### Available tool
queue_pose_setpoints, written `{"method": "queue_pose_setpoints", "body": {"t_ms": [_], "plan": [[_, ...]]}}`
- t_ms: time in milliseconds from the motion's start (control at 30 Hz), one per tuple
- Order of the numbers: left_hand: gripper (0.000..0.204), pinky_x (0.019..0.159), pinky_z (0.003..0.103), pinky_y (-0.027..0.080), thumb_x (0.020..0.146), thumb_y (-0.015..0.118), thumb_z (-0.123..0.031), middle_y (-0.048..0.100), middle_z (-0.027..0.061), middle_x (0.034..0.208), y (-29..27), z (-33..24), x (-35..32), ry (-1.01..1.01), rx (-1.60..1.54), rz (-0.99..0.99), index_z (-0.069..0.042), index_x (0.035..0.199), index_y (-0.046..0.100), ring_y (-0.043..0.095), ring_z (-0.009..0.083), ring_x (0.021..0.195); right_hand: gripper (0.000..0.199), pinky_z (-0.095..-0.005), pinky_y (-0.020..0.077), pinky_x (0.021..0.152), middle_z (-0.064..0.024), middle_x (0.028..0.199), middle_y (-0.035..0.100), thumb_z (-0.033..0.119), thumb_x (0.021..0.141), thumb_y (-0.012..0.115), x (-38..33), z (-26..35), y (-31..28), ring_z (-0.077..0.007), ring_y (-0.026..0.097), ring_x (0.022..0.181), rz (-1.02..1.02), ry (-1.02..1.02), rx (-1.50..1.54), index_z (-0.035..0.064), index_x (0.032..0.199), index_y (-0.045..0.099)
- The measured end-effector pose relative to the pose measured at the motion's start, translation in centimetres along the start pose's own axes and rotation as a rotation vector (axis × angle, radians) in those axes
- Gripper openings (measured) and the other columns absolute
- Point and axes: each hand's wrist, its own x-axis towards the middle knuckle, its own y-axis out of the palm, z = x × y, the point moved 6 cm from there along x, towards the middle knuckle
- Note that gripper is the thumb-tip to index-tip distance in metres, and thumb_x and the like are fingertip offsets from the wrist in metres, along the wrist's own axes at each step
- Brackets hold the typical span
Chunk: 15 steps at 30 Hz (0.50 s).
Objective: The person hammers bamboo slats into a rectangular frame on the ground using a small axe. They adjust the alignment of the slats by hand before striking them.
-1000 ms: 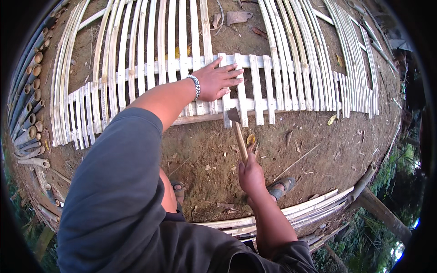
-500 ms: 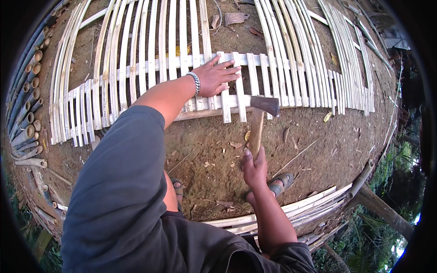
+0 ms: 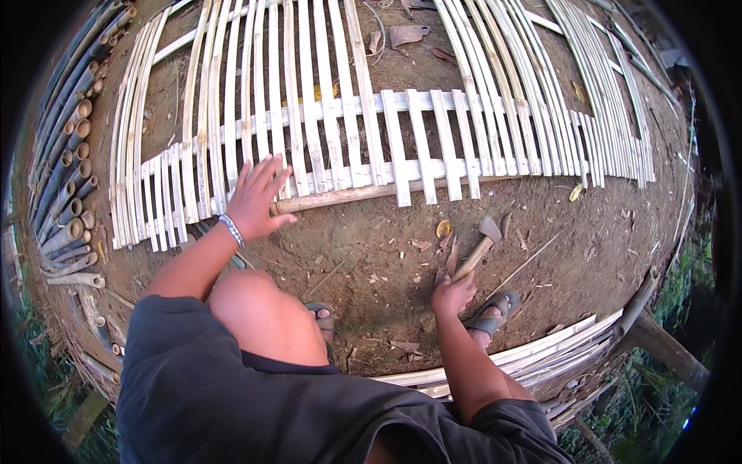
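Note:
My left hand (image 3: pixel 259 199) is open with fingers spread, over the lower ends of the pale bamboo slats (image 3: pixel 309 158), beside the near end of a round bamboo pole (image 3: pixel 332 201). I cannot tell whether it touches them. The slats lie across flat bamboo crosspieces in a wide lattice panel on the ground. Low over the dirt, my right hand (image 3: pixel 454 294) is closed around the wooden handle of a hatchet (image 3: pixel 478 253), its metal head tilted up and right. A thin pointed piece (image 3: pixel 453 254) shows next to the handle; what it is I cannot tell.
Cut bamboo poles (image 3: pixel 73 193) are stacked at the left. A bundle of split bamboo strips (image 3: pixel 533 348) lies behind my right foot (image 3: pixel 495 309). Dry leaves and chips litter the dirt (image 3: pixel 371 255). A thick pole (image 3: pixel 665 352) and green plants (image 3: pixel 672 301) stand at the right.
My left hand has lifted off the middle slats and moved left and nearer to me. My right hand has lowered the hatchet away from the slat ends, toward the ground by my right foot.

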Motion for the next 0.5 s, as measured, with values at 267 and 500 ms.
{"method": "queue_pose_setpoints", "body": {"t_ms": [267,500], "plan": [[0.104,0.125,0.057,0.020,0.071,0.091,-0.041,0.037,0.0161,0.148,1.5,-2.4,2.2,0.038,-0.017,-0.215,-0.019,0.157,0.036,0.033,0.0367,0.144,0.095,-0.0557,0.0164,0.124,-0.0158,0.159,0.033,0.047,0.084,0.080,-0.7,21.1,-6.2,-0.0327,0.025,0.151,-0.065,-1.137,-0.321,0.0111,0.158,0.032],[0.108,0.126,0.060,0.015,0.069,0.091,-0.046,0.026,0.0146,0.161,1.8,-3.1,2.1,-0.048,0.002,-0.221,-0.019,0.157,0.034,0.022,0.0342,0.153,0.087,-0.0536,0.0332,0.118,-0.0142,0.158,0.035,0.051,0.080,0.080,2.1,29.9,-7.3,-0.0333,0.043,0.142,0.162,-1.299,-0.632,0.0153,0.152,0.045]]}}
